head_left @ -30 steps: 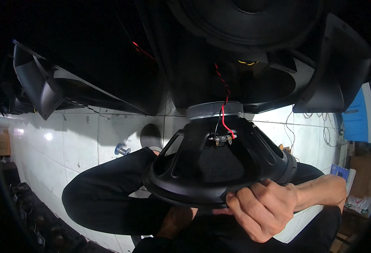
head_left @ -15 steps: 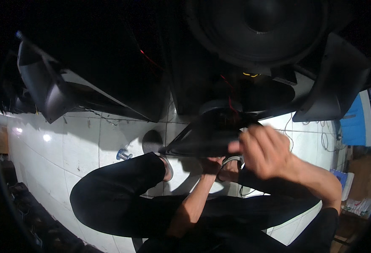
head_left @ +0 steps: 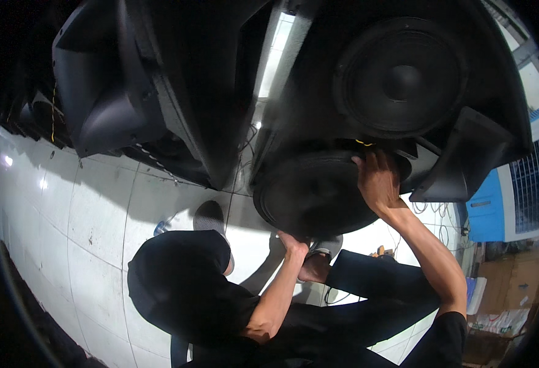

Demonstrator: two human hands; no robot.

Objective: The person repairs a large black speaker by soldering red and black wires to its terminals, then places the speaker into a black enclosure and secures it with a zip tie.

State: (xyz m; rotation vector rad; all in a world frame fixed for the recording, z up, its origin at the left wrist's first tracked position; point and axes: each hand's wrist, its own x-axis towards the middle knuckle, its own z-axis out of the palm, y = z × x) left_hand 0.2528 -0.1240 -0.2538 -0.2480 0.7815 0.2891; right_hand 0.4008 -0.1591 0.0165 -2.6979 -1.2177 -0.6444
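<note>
A loose round black speaker driver [head_left: 318, 193], its cone facing up toward me, is held at the lower opening of a large black speaker cabinet [head_left: 306, 110]. My left hand [head_left: 293, 243] supports its near edge from below, and its fingers are mostly hidden under the rim. At the driver's right far edge, my right hand [head_left: 381, 181] has its thumb by the rim and its fingers reaching toward the cabinet opening. Another driver [head_left: 401, 80] sits mounted in the cabinet above. Short yellow wire [head_left: 364, 142] shows just beyond my right fingers.
A black horn flare [head_left: 462, 159] juts out at the right, and another horn [head_left: 113, 116] belongs to the left cabinet. My feet and knees flank the driver. A small clear-and-blue item [head_left: 160, 228] is on the white tiled floor. Cardboard boxes [head_left: 512, 288] stand at the right.
The driver has swung from a steep tilt to show its round face, against the cabinet. My right hand has moved forward to its far right edge. The view has shifted and brightened.
</note>
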